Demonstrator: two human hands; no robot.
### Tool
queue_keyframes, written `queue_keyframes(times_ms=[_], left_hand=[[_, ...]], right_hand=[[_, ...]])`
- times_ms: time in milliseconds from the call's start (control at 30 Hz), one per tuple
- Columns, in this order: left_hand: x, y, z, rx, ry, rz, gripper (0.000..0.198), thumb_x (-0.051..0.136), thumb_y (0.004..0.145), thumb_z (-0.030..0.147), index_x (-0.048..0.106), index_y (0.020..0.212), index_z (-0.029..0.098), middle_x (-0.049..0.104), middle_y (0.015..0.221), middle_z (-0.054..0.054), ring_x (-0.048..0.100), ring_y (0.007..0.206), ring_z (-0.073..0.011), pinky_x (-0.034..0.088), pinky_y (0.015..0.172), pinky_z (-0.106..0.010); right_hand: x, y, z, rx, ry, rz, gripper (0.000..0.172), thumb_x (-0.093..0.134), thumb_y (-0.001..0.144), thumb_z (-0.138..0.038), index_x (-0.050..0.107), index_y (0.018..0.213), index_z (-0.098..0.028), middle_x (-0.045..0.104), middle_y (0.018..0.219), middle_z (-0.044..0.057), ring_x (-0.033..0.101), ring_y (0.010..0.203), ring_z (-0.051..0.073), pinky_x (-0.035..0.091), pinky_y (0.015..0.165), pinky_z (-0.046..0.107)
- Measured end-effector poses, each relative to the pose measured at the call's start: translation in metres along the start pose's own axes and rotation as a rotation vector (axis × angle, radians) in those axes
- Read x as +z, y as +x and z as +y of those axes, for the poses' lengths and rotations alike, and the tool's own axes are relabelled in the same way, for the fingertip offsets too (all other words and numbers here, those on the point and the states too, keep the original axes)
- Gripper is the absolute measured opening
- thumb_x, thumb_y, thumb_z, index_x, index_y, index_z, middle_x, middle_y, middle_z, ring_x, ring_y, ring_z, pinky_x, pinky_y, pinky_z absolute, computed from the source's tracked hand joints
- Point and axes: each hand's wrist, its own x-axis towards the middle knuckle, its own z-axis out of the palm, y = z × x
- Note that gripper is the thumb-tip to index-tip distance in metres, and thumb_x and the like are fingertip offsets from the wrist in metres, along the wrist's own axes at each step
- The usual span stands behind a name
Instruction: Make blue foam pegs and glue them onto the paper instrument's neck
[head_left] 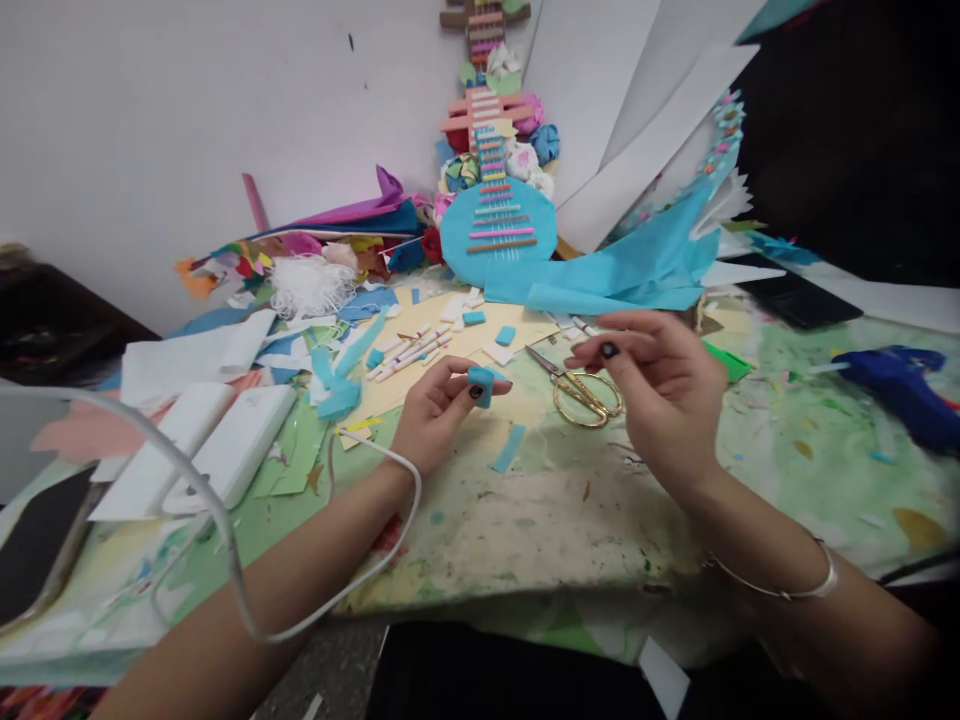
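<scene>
Turquoise and small, a block-like piece (481, 386) sits pinched between thumb and fingers of the left hand (437, 412), above the cluttered table (540, 540). Fingers of the right hand (667, 390) curl loosely; whether they grip anything, I cannot tell. Gold-handled scissors (562, 377) lie between the hands, near a flat blue strip (509, 448); a blue glue gun (904, 388) rests far right.

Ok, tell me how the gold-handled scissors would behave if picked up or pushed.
The scissors would likely feel stiff, since the blades look like metal. They seem unlikely to roll, as they lie flat with wide looped handles. Lifted by one loop, they might swing on their pivot, since the two halves look hinged.
</scene>
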Motion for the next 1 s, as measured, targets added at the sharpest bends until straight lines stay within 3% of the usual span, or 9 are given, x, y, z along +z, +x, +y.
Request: queue_keyframes(times_ms=[100,233,367,467,600,867,1000], left_hand=[[0.0,0.0,0.0,-0.047,-0.15,-0.089,0.014,0.061,0.083,0.029,0.054,0.09,0.019,0.069,0.105,-0.008,0.063,0.102,-0.0224,0.047,0.093,-0.042],[0.002,-0.004,0.006,-0.186,-0.395,-0.346,0.019,0.063,0.081,0.033,0.056,0.092,0.019,0.055,0.129,-0.011,0.057,0.113,-0.0286,0.048,0.091,-0.048],[0.006,-0.008,0.01,-0.25,-0.371,-0.496,0.025,0.067,0.076,0.041,0.056,0.083,0.019,0.06,0.118,-0.012,0.061,0.105,-0.0277,0.053,0.079,-0.041],[0.007,-0.01,0.009,-0.24,-0.308,-0.485,0.026,0.067,0.075,0.042,0.056,0.081,0.019,0.066,0.097,-0.01,0.065,0.088,-0.0228,0.053,0.072,-0.036],[0.007,-0.01,0.008,-0.208,-0.284,-0.493,0.022,0.068,0.076,0.037,0.059,0.081,0.017,0.067,0.082,-0.008,0.064,0.08,-0.0192,0.05,0.071,-0.032],[0.006,-0.009,0.004,-0.219,-0.267,-0.514,0.016,0.069,0.076,0.03,0.065,0.079,0.015,0.069,0.077,-0.006,0.062,0.073,-0.0146,0.047,0.073,-0.029],[0.003,-0.005,0.003,-0.176,-0.29,-0.351,0.017,0.072,0.074,0.03,0.068,0.077,0.014,0.07,0.074,-0.006,0.063,0.071,-0.0141,0.049,0.072,-0.028]], right_hand=[[0.0,0.0,0.007,0.141,0.06,-0.162,0.014,0.053,0.085,-0.017,0.063,0.094,-0.019,0.066,0.093,0.005,0.065,0.082,0.015,0.052,0.074,0.031],[0.003,-0.002,0.014,0.258,0.02,-0.33,0.016,0.055,0.084,-0.024,0.063,0.096,-0.018,0.066,0.095,0.006,0.062,0.09,0.016,0.051,0.076,0.031],[0.012,-0.006,0.014,0.25,-0.117,-0.449,0.018,0.059,0.081,-0.028,0.063,0.095,-0.017,0.066,0.096,0.007,0.062,0.089,0.018,0.05,0.077,0.033],[0.017,-0.008,0.015,0.268,-0.114,-0.542,0.02,0.058,0.082,-0.027,0.062,0.098,-0.016,0.067,0.095,0.007,0.063,0.085,0.017,0.051,0.074,0.032],[0.018,-0.008,0.014,0.229,-0.166,-0.541,0.017,0.06,0.081,-0.027,0.064,0.093,-0.016,0.066,0.091,0.006,0.062,0.081,0.016,0.05,0.069,0.029],[0.019,-0.008,0.011,0.232,-0.081,-0.581,0.01,0.06,0.079,-0.023,0.066,0.08,-0.015,0.066,0.075,0.002,0.06,0.067,0.012,0.047,0.06,0.025],[0.017,-0.006,0.013,0.332,0.022,-0.565,0.013,0.062,0.077,-0.027,0.066,0.079,-0.015,0.066,0.074,0.003,0.06,0.067,0.013,0.048,0.063,0.027]])
